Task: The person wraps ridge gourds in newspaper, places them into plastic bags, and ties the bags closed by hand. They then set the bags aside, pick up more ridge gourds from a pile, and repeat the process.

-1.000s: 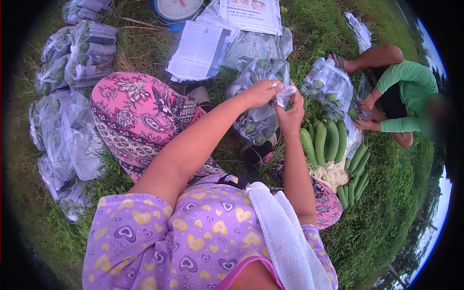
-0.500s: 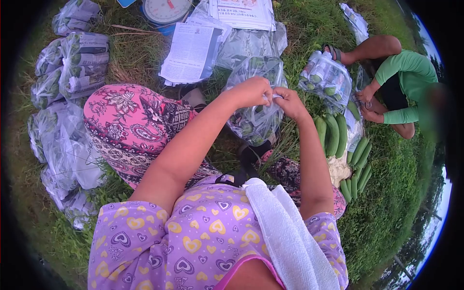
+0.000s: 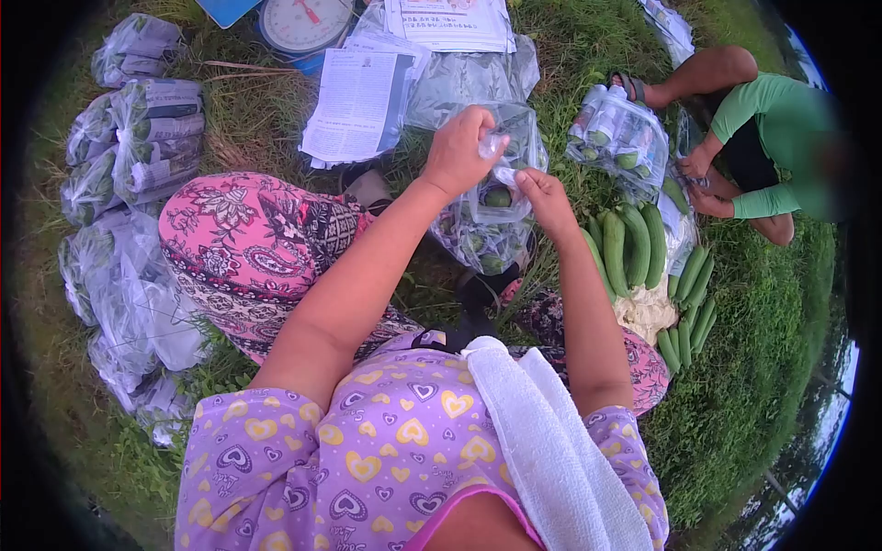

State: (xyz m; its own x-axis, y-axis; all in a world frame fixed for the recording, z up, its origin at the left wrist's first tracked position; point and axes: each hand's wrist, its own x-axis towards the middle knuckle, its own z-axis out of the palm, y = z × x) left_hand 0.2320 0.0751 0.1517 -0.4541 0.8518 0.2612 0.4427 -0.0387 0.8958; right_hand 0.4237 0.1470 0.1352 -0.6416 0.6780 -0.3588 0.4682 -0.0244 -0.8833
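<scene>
Grass [image 3: 753, 395] runs under everything on my remote feed. Bagged bundles [image 3: 158, 138] line the left side. Clear plastic bag [image 3: 496, 220], green vegetables inside, sits below both hands. Long green vegetables [image 3: 634, 248] lie beside the right forearm. Left hand [image 3: 464, 151]: fingers closed on the bag's plastic. Right hand [image 3: 548, 204], nearby: pinching its gathered mouth. Any knot, I can't tell.

Outdoors, an open-air vegetable-packing spot on grass.
From my end I see grass [image 3: 744, 367] underfoot and a strip of sky [image 3: 834, 441] at the right edge; a dial scale [image 3: 306, 20], printed sheets [image 3: 354, 106], long green cucumber-like vegetables [image 3: 634, 243], newspaper-wrapped bundles [image 3: 161, 142] in clear plastic, and a clear plastic bag [image 3: 464, 234] of green produce suggest packing.
</scene>
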